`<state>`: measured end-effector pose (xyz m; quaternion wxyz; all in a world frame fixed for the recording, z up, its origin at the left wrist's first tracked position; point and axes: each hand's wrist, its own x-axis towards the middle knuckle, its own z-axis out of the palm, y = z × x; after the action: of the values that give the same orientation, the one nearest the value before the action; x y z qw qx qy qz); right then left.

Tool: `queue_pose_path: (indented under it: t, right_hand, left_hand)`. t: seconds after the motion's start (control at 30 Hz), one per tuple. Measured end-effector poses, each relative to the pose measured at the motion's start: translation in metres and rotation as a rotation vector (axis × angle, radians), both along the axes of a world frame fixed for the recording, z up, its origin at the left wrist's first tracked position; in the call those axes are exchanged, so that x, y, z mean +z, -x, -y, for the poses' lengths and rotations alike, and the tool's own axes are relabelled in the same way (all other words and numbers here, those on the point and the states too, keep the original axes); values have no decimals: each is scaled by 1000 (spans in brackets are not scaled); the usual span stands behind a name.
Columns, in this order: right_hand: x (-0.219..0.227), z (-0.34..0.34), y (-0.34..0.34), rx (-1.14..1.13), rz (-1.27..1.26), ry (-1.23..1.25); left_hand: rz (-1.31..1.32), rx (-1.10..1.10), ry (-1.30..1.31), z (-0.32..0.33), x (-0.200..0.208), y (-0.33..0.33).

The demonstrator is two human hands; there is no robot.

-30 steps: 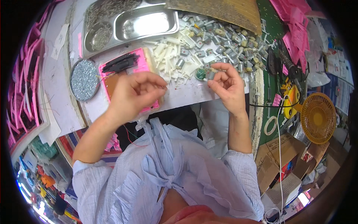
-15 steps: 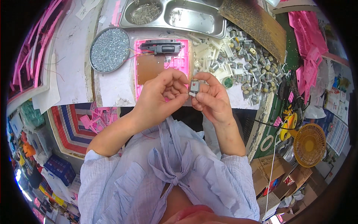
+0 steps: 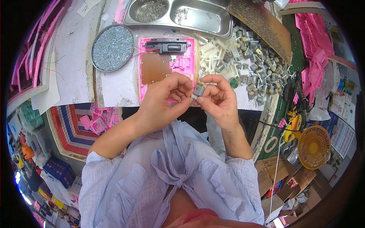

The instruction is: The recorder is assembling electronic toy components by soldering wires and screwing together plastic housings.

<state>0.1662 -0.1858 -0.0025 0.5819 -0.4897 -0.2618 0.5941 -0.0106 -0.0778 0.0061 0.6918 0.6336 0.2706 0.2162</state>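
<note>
A small grey metal motor (image 3: 199,90) is held in front of me, just over the near edge of the table. A small white plastic part (image 3: 194,97) shows at its lower end. My right hand (image 3: 220,104) grips the motor from the right between thumb and curled fingers. From the left, my left hand (image 3: 161,97) has its thumb at the white end, its fingers bent; its exact grip is partly hidden. Behind the hands lies an open pink plastic housing (image 3: 185,67) with a brown board (image 3: 155,68) and a black speaker-like unit (image 3: 167,46) wired to it.
A round tray of small screws (image 3: 112,48) stands left of the housing. White plastic parts (image 3: 209,57) and a heap of small motors (image 3: 266,72) lie to the right. A steel compartment tray (image 3: 197,17) is at the back. A yellow fan (image 3: 314,147) stands at right.
The motor has tilted, its upper end leaning to the right between my fingers. My hands stay in nearly the same place. The table view has shifted slightly.
</note>
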Motion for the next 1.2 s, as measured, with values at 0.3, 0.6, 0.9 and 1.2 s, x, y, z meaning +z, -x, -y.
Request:
queue_pose_path:
  t: [0.3,0.6,0.9,1.2]
  right_hand:
    - [-5,10,5,-91,190,-16]
    - [19,-17,-16,91,990,-436]
    - [10,-26,-3,31,1102,-730]
    - [2,-33,-3,52,1192,-737]
  left_hand:
    - [56,20,-6,1,2,-4]
    - [87,19,-788,-12,-8,7]
    - [167,13,-207,-14,-9,16]
    - [21,112,-295,-12,-7,26]
